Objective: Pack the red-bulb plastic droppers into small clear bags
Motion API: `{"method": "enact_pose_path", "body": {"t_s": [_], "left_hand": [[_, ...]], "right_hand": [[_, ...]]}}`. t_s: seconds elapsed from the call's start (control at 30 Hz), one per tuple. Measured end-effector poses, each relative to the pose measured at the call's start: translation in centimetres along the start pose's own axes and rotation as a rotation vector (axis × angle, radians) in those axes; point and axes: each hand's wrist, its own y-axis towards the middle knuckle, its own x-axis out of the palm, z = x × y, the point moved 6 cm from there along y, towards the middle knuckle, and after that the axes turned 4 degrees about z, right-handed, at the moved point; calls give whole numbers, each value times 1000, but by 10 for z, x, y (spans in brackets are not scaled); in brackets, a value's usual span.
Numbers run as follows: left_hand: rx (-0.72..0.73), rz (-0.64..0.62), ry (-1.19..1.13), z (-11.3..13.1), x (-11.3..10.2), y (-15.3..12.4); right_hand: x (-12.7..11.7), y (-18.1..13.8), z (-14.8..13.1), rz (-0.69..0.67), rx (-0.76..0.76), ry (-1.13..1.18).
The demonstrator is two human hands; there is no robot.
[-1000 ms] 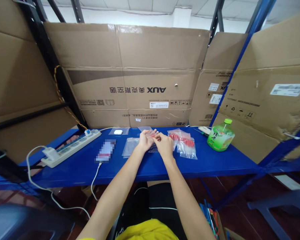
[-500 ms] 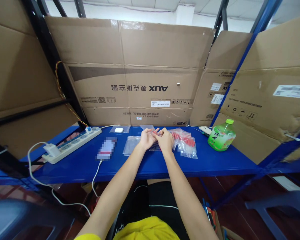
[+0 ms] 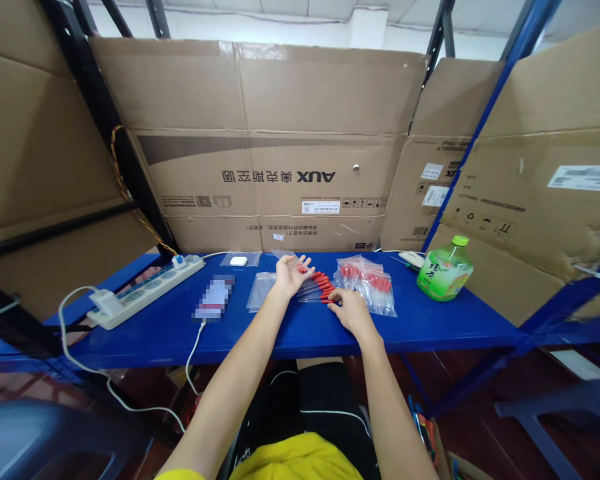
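My left hand (image 3: 289,274) is raised palm-up over the blue shelf (image 3: 430,323), fingers curled round a small red-tipped piece and a clear plastic bag. My right hand (image 3: 350,309) rests low on the shelf, its fingertips pinching at the end of a row of loose red-handled pieces (image 3: 319,287) lying between the hands. Just right of that row lie filled clear bags of red pieces (image 3: 370,283). Empty clear bags (image 3: 260,291) lie left of my left hand.
A green drink bottle (image 3: 444,269) lies at the right. A phone (image 3: 215,299) on a white cable, a white power strip (image 3: 143,291) and a small white earbud case (image 3: 238,261) sit at the left. Large cardboard boxes (image 3: 280,140) wall the back.
My hands were together at mid-shelf. My right hand has dropped down and to the right onto the shelf by the loose red pieces; my left hand stays raised.
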Motion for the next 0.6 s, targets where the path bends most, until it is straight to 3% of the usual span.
{"method": "enact_pose_path", "body": {"t_s": [0.17,0.4,0.6], "left_hand": [[5,-6,-61,7,-1,-1],[59,-8,-165,10,-1,-1],[37,-6,-125,4,3,-3]], "right_hand": [[-7,-4,-1,57,-40,208],[-33,-16,-16,371,-40,466],[-15,3,-43,343,-78,425]]}}
